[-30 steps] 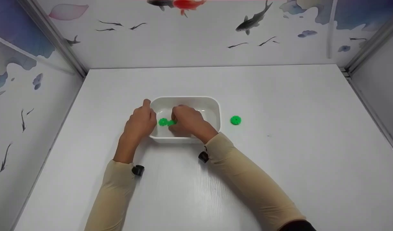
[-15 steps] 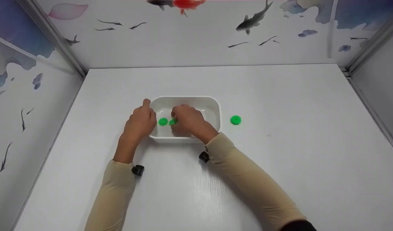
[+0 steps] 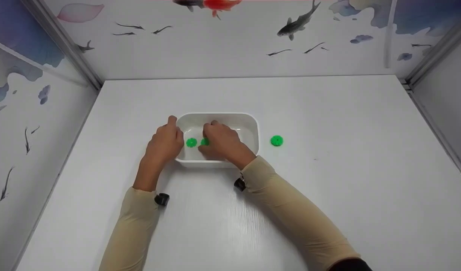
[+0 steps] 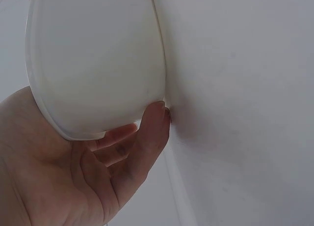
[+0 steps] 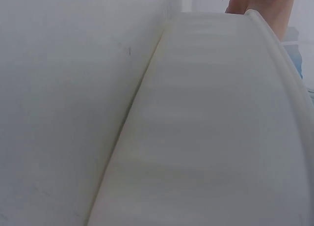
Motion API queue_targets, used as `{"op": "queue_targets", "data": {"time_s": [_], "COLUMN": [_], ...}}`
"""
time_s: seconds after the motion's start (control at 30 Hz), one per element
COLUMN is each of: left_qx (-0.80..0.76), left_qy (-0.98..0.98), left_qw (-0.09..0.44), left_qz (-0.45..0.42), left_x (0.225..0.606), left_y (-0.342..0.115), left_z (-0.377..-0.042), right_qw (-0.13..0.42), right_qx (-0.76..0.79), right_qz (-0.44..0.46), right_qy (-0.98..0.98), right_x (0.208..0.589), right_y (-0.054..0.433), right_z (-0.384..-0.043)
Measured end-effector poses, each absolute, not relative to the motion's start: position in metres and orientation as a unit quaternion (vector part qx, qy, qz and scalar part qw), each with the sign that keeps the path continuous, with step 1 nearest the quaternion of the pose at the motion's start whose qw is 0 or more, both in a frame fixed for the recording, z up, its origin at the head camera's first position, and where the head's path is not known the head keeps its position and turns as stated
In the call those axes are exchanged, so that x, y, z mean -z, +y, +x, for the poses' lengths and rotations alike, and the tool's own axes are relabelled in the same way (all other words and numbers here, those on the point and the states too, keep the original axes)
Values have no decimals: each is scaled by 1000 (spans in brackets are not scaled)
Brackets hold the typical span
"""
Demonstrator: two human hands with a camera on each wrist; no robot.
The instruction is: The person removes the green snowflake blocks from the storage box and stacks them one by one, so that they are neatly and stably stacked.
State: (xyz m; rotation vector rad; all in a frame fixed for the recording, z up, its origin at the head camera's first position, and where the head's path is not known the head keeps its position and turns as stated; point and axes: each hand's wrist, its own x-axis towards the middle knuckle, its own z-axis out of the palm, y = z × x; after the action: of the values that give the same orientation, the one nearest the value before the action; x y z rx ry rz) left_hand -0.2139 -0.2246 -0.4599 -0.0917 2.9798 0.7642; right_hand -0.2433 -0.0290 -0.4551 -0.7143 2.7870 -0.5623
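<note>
In the head view, a white plastic tray [image 3: 219,164] stands on the white table. My left hand [image 3: 165,142] grips its left end; in the left wrist view, that hand's fingers [image 4: 149,137] curl under the end wall while the palm lies against the rim. My right hand [image 3: 225,141] reaches down into the tray. Between its thumb and curled fingers it pinches a small green notched disc [image 3: 204,142], partly hidden by the hand. Another green disc [image 3: 191,142] lies on the tray floor, just left of the pinched one.
To the right of the tray, a larger-looking green disc [image 3: 277,140] lies on the table [image 3: 347,169]. A wall printed with fish [image 3: 298,26] closes off the back, and side panels stand at left and right.
The green disc in my right hand has shifted slightly right, and a gap now separates it from the disc on the tray floor. My left hand has stayed put.
</note>
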Motion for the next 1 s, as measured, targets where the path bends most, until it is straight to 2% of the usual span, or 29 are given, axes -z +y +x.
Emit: {"op": "queue_targets", "data": {"time_s": [0.43,0.73,1.0], "left_qx": [-251,-251,-248], "left_qy": [967,966,967], "left_qw": [35,43,42], "left_qz": [-29,-38,-42], "left_x": [459,459,457], "left_y": [-224,-223,-223], "left_z": [-213,-215,-214], "right_qw": [112,113,77], "right_qx": [177,244,283], "right_qz": [-254,-249,-263], "right_qy": [944,931,919], "right_x": [455,454,451], "right_y": [-27,-20,-8], "right_z": [-244,-245,-245]}}
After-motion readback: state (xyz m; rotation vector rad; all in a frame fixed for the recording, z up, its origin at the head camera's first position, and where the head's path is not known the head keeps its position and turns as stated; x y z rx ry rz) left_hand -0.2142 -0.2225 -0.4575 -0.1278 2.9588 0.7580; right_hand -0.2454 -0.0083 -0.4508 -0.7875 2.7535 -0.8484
